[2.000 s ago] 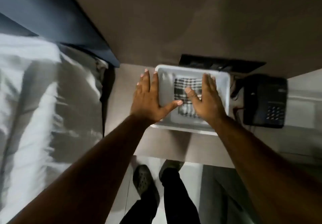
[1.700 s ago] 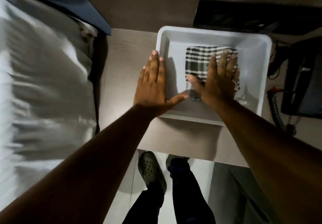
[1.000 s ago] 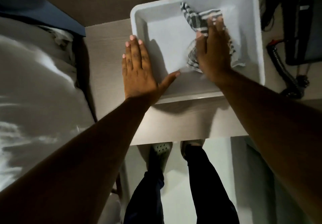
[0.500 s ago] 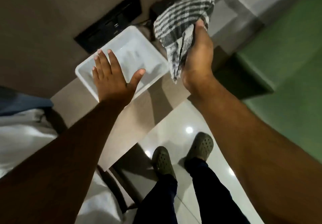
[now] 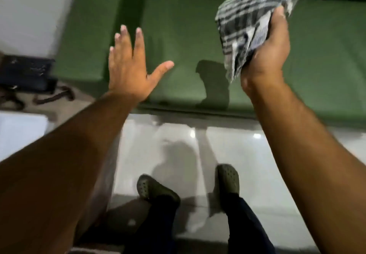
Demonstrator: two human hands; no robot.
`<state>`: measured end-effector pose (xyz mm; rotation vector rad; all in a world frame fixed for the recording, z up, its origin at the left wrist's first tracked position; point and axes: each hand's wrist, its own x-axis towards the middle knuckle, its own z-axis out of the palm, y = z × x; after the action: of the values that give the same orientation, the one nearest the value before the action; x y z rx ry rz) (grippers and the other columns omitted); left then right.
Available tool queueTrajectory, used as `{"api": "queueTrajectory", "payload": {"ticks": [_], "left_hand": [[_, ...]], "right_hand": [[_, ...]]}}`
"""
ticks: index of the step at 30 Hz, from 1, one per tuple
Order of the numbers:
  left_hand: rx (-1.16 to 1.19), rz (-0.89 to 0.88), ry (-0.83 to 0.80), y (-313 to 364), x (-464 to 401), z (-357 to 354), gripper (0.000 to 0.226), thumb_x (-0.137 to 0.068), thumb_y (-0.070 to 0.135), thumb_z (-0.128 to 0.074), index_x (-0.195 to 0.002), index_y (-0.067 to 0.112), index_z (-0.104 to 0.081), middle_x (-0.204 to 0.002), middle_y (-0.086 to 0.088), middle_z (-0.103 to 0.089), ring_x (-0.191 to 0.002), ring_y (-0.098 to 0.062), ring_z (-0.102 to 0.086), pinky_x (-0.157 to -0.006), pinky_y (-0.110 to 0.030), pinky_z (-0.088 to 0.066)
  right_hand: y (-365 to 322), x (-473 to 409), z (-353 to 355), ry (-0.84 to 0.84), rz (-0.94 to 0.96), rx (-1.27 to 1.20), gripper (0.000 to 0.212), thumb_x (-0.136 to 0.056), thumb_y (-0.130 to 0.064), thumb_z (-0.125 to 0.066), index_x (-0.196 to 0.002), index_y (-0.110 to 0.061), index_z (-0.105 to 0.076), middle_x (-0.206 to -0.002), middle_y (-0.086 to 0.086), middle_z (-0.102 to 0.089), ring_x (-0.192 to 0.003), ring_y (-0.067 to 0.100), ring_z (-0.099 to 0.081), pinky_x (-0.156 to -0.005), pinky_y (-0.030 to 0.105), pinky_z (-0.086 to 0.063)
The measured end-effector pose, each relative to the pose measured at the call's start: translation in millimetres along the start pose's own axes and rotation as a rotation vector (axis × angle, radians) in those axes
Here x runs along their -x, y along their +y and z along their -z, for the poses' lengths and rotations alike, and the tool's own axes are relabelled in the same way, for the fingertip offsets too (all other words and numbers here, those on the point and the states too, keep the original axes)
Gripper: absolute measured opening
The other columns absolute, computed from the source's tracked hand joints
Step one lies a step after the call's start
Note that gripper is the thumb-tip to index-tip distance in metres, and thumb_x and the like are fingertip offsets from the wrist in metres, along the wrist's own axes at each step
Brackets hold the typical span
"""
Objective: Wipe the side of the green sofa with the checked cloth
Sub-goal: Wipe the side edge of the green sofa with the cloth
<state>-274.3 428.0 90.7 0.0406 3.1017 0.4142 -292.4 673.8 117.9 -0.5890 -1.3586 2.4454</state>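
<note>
The green sofa (image 5: 182,28) fills the upper half of the view, its seat facing me and its left armrest (image 5: 87,36) at the upper left. My right hand (image 5: 267,56) is raised over the seat at the upper right, shut on the black-and-white checked cloth (image 5: 249,14), which hangs bunched from my fingers. My left hand (image 5: 130,65) hovers open with fingers spread in front of the seat's left part, holding nothing. The cloth is not touching the sofa.
A dark telephone (image 5: 25,71) with its cord lies on the side table at the left, and a corner of the white tray (image 5: 19,131) shows below it. Glossy white floor tiles (image 5: 247,154) lie under my feet (image 5: 156,190).
I have turned from the side table to the sofa. My right hand lifted the cloth out of the white tray and carried it right; my left hand left the tray's rim.
</note>
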Motion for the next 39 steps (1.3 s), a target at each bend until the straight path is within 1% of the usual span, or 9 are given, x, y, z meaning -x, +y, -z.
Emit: {"api": "queueTrajectory", "payload": {"ticks": [3, 8, 14, 19, 23, 28, 32, 35, 39], "left_hand": [[-0.060, -0.268, -0.128, 136, -33, -23, 0.117, -0.078, 0.093, -0.014, -0.163, 0.013, -0.002, -0.170, -0.023, 0.005, -0.158, -0.038, 0.003, -0.127, -0.053, -0.002], [-0.141, -0.672, -0.247, 324, -33, -75, 0.111, -0.081, 0.091, -0.014, -0.163, 0.017, 0.001, -0.171, -0.019, 0.007, -0.159, -0.035, 0.005, -0.128, -0.053, -0.001], [-0.244, -0.942, -0.356, 466, -1, -162, 0.113, -0.078, 0.091, -0.013, -0.163, 0.017, -0.008, -0.171, -0.020, 0.000, -0.159, -0.036, -0.001, -0.127, -0.054, -0.007], [-0.324, -1.120, -0.414, 582, 22, -231, 0.109, -0.079, 0.088, -0.011, -0.163, 0.018, -0.010, -0.171, -0.018, 0.000, -0.159, -0.035, 0.000, -0.127, -0.053, -0.006], [-0.372, -1.258, -0.414, 675, 30, -296, 0.103, -0.083, 0.085, -0.018, -0.163, 0.020, -0.013, -0.171, -0.018, -0.003, -0.159, -0.035, -0.003, -0.127, -0.052, -0.008], [-0.488, -1.403, -0.359, 752, 3, -373, 0.103, -0.085, 0.084, -0.018, -0.162, 0.017, -0.015, -0.171, -0.018, -0.006, -0.158, -0.037, -0.005, -0.127, -0.054, -0.010], [-0.499, -1.494, -0.301, 787, -19, -426, 0.104, -0.087, 0.082, -0.032, -0.163, 0.016, -0.007, -0.172, -0.013, -0.002, -0.159, -0.034, -0.002, -0.127, -0.056, -0.008], [-0.326, -1.535, -0.124, 778, -31, -450, 0.099, -0.089, 0.075, -0.037, -0.162, 0.014, -0.011, -0.171, -0.015, -0.009, -0.158, -0.037, -0.007, -0.125, -0.057, -0.010], [-0.211, -1.601, -0.037, 773, -38, -471, 0.097, -0.090, 0.073, -0.035, -0.161, 0.008, -0.017, -0.169, -0.023, -0.016, -0.156, -0.043, -0.013, -0.124, -0.057, -0.011]], "right_hand": [[-48, -30, 107, 0.134, 0.079, 0.030, 0.093, -0.067, -0.067, -0.071, -0.136, -0.008, -0.050, -0.140, 0.010, -0.056, -0.132, 0.022, -0.051, -0.116, 0.047, -0.036], [-111, -38, 259, 0.334, 0.156, -0.162, 0.069, -0.084, -0.044, -0.059, -0.137, -0.003, -0.047, -0.141, 0.018, -0.054, -0.131, 0.027, -0.052, -0.117, 0.048, -0.034], [-133, -23, 411, 0.646, 0.166, -0.230, 0.068, -0.079, -0.051, -0.062, -0.132, -0.010, -0.054, -0.135, 0.011, -0.061, -0.124, 0.023, -0.059, -0.113, 0.048, -0.040], [-132, -14, 518, 0.839, 0.164, -0.255, 0.067, -0.077, -0.061, -0.058, -0.129, -0.018, -0.057, -0.135, 0.010, -0.062, -0.127, 0.030, -0.056, -0.111, 0.061, -0.037], [-125, -16, 585, 0.994, 0.154, -0.292, 0.067, -0.074, -0.061, -0.054, -0.125, -0.017, -0.058, -0.131, 0.005, -0.064, -0.121, 0.019, -0.060, -0.111, 0.046, -0.042], [-78, -45, 634, 0.996, 0.090, -0.374, 0.026, -0.101, -0.038, -0.042, -0.120, -0.026, -0.055, -0.121, -0.006, -0.061, -0.109, 0.007, -0.060, -0.098, 0.026, -0.046], [-21, -81, 648, 1.001, -0.005, -0.430, 0.029, -0.101, -0.038, -0.044, -0.122, -0.022, -0.056, -0.118, 0.000, -0.063, -0.108, 0.011, -0.064, -0.093, 0.029, -0.054], [15, -117, 653, 0.994, -0.034, -0.325, 0.020, -0.102, -0.030, -0.045, -0.114, -0.022, -0.058, -0.112, 0.001, -0.066, -0.109, 0.016, -0.064, -0.081, 0.008, -0.048], [71, -178, 653, 0.918, -0.103, -0.248, 0.058, -0.091, -0.052, -0.043, -0.137, -0.017, -0.048, -0.140, 0.011, -0.055, -0.131, 0.023, -0.050, -0.114, 0.038, -0.036]]}}
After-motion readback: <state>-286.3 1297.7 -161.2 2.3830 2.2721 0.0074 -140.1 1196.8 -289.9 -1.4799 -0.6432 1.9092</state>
